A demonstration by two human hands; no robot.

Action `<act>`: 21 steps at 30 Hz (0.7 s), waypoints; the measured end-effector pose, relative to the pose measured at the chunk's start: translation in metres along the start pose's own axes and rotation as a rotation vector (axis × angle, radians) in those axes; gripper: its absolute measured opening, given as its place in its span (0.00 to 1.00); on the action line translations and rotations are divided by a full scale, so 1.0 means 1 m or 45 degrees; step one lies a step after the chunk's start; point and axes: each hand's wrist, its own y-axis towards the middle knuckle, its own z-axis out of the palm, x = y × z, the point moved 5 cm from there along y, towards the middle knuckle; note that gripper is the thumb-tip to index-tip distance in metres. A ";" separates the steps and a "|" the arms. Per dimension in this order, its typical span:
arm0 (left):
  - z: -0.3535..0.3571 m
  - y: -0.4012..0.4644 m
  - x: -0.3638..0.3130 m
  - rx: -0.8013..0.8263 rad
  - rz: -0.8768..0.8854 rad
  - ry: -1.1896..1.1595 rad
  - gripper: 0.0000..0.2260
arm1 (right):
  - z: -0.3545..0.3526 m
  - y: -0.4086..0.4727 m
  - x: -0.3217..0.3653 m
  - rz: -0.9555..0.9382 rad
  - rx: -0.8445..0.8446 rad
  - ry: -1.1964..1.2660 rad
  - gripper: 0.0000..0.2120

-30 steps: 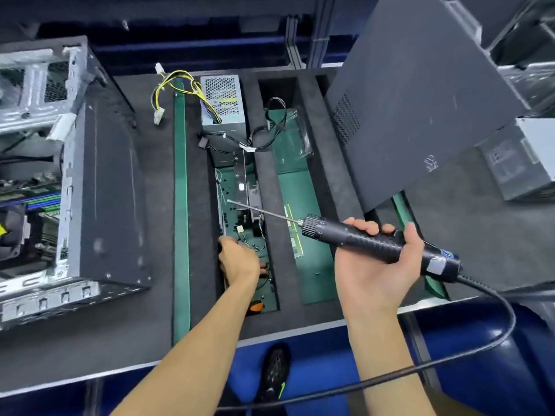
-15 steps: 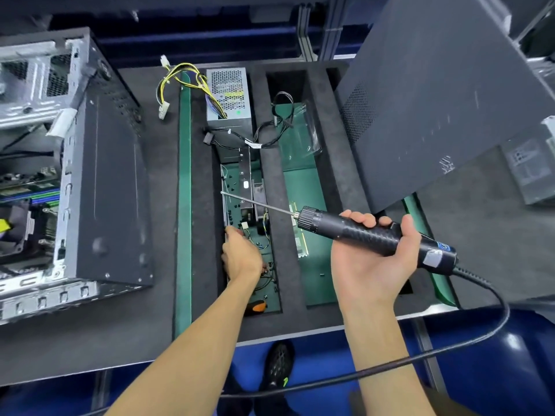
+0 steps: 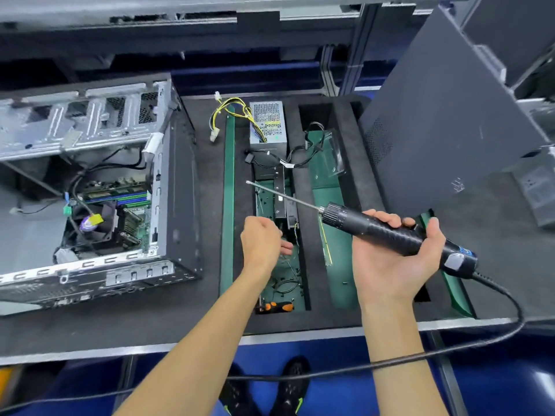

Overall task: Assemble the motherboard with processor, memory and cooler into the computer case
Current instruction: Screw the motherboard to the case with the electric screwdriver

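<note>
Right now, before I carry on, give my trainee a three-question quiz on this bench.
1. True or false: the right hand holds the electric screwdriver with its bit pointing toward the computer case.
2. Multiple choice: where is the left hand? A) inside the case B) over the foam tray slot with loose small parts C) on the power supply
3. Fill in: the orange-handled tool lies at the ____ end of that slot.

Key: 1 true; 2 B; 3 near (the person's side).
</note>
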 end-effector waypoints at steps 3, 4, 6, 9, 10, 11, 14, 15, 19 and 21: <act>-0.016 -0.010 -0.014 0.074 -0.050 -0.276 0.07 | 0.016 -0.009 -0.007 0.025 0.050 0.028 0.12; -0.021 -0.014 -0.018 0.089 -0.061 -0.328 0.06 | 0.021 -0.011 -0.010 0.032 0.067 0.035 0.12; -0.032 -0.019 -0.022 0.084 -0.057 -0.331 0.05 | 0.030 -0.016 -0.016 0.048 0.101 0.046 0.12; -0.047 -0.023 -0.022 0.049 -0.001 -0.153 0.06 | 0.042 -0.020 -0.022 0.050 0.141 0.053 0.12; -0.051 -0.025 -0.020 0.041 0.008 -0.089 0.06 | 0.044 -0.020 -0.022 0.041 0.146 0.049 0.12; -0.054 -0.026 -0.017 0.039 0.012 -0.038 0.06 | 0.045 -0.021 -0.021 0.030 0.146 0.046 0.12; -0.055 -0.028 -0.014 0.045 0.043 0.057 0.07 | 0.048 -0.020 -0.019 0.013 0.155 0.064 0.12; -0.054 -0.027 -0.014 0.041 0.052 0.082 0.08 | 0.048 -0.019 -0.018 0.008 0.155 0.064 0.12; -0.046 -0.020 -0.008 0.043 0.062 0.217 0.11 | 0.044 -0.015 -0.013 -0.014 0.144 0.021 0.12; -0.040 -0.017 -0.004 0.058 0.071 0.264 0.11 | 0.039 -0.012 -0.011 -0.024 0.128 0.017 0.12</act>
